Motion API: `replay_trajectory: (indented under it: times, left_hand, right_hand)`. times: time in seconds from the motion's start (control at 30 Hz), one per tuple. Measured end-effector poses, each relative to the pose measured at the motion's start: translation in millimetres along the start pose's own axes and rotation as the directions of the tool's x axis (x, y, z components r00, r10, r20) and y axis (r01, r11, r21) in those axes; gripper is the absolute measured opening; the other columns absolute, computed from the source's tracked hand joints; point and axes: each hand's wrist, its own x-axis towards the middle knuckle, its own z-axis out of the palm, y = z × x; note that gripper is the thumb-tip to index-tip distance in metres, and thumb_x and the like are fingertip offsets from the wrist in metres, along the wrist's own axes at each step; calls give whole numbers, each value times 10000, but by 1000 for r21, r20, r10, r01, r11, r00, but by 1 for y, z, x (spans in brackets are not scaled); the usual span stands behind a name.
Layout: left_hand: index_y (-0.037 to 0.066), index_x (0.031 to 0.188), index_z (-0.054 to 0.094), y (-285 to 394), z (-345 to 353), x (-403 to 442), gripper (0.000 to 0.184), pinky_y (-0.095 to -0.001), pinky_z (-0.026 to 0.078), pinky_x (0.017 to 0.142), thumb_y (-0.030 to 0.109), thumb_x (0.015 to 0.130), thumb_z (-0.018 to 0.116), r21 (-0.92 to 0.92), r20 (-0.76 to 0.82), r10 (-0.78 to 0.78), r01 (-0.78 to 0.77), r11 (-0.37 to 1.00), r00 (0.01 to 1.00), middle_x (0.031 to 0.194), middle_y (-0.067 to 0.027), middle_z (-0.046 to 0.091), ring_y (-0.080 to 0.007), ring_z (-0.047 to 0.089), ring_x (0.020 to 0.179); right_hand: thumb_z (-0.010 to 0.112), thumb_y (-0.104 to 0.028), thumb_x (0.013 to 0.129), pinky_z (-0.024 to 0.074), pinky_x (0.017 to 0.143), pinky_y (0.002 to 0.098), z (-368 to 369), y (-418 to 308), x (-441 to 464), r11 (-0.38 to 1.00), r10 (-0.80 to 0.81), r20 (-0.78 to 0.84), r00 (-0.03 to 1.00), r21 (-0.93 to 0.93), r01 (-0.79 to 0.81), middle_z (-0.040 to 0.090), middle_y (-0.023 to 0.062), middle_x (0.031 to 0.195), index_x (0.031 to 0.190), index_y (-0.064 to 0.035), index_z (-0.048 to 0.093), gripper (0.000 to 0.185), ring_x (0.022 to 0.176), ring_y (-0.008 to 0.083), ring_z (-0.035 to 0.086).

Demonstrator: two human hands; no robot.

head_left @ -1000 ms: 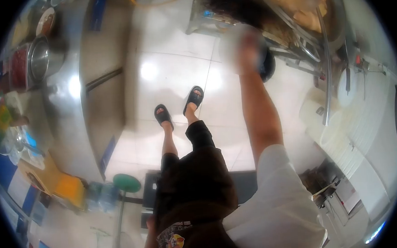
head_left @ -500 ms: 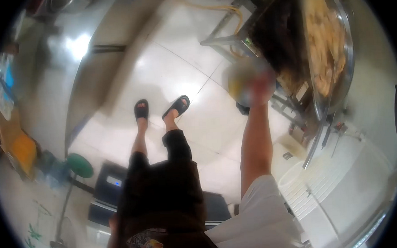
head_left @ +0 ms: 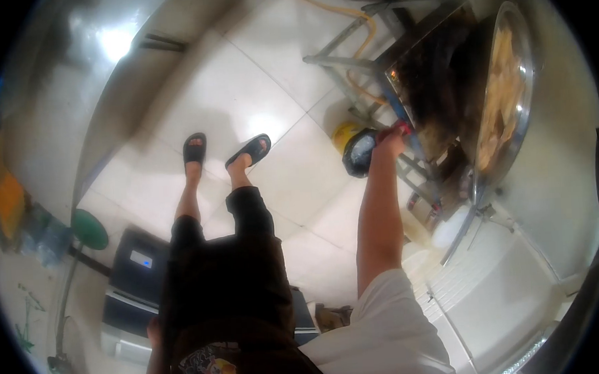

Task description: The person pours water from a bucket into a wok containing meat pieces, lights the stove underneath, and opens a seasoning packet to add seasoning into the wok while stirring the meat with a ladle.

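Note:
My right arm reaches out to the low metal stand, and my right hand (head_left: pixel 395 141) is closed around a small red thing (head_left: pixel 402 126) whose kind I cannot make out. Just left of that hand, low down, is a dark-rimmed container (head_left: pixel 361 154) with something pale and shiny inside; a yellow round thing (head_left: pixel 345 134) sits right behind it. Whether the red thing is joined to the container does not show. My left hand (head_left: pixel 154 332) hangs beside my left thigh, its fingers mostly hidden.
A dark, stained cooking box (head_left: pixel 429 78) stands on the metal stand (head_left: pixel 337 60), with a yellow hose (head_left: pixel 370 31) behind. Right of it is a big round steel tray (head_left: pixel 528 73) of pale yellow food pieces. A green round seat (head_left: pixel 90 229) and a dark appliance (head_left: pixel 138 260) are at left.
The view has shifted a little. My right hand, blurred before, now shows clearly at the red thing beside the stand, and the dark container and yellow thing have come into clear sight.

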Motion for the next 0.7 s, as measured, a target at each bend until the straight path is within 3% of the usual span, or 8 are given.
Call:
replay_trajectory:
  times: [0.03,0.1,0.23,0.37,0.5,0.57,0.63,0.7]
  left_hand:
    - [88,883,631,-11,8,0,149,-474,497,610,206,805,679,-8,-6,-20,20,1000,1000,800,-156,599,-363,615,767]
    - [92,866,626,-16,18,0,133,-469,491,589,193,802,685,-61,-33,7,-9,998,999,773,-143,595,-359,606,733]
    - [98,847,626,12,20,-6,119,-465,484,556,184,792,686,-44,-100,109,-114,993,989,726,-125,587,-354,597,693]
    - [106,826,629,21,24,-3,86,-471,481,541,169,786,673,-110,-148,62,-79,991,987,696,-125,582,-359,595,676]
    - [113,832,640,50,8,-3,102,-480,480,551,182,767,679,-52,-126,59,-66,996,990,703,-133,592,-368,597,685]
    - [115,842,644,51,5,-1,115,-484,479,555,193,766,680,-75,-117,62,-71,995,991,709,-135,596,-372,599,690]
    - [41,889,642,46,0,0,117,-330,483,656,152,856,664,-164,-13,-50,47,985,999,786,-57,633,-177,572,745]
    - [16,899,645,47,-3,1,125,-282,484,675,139,885,659,-157,22,-75,78,985,997,799,-29,642,-111,563,755]
  right_hand:
    - [555,-398,1000,406,476,320,-3,-4,0,1000,-10,3,1000,-5,10,595,68,653,821,1,625,442,514,180,533]
    - [616,-495,925,497,543,408,-11,-13,-14,665,-248,52,967,-717,209,672,160,734,834,38,631,540,602,293,645]
    - [629,-520,876,528,659,520,-30,-8,-3,-6,-633,347,692,-896,444,694,250,847,842,42,651,563,770,445,671]
    - [558,-466,941,524,692,517,-21,-25,-26,-125,-551,372,747,-922,368,681,269,834,858,10,649,492,840,440,671]
    - [500,-453,984,513,647,457,-33,-4,18,107,-446,376,812,-879,465,694,192,826,915,-42,654,445,765,369,672]
    - [463,-485,1001,476,641,379,-39,-1,21,987,30,391,920,-156,34,672,85,839,1058,-83,660,452,722,272,622]
    - [448,-531,996,427,626,326,-48,-6,14,993,120,430,895,-57,-106,620,25,860,1127,-91,632,495,732,201,552]
    - [442,-531,993,411,607,316,-48,-12,4,734,145,851,504,249,-632,614,47,864,1065,-47,617,520,761,199,546]
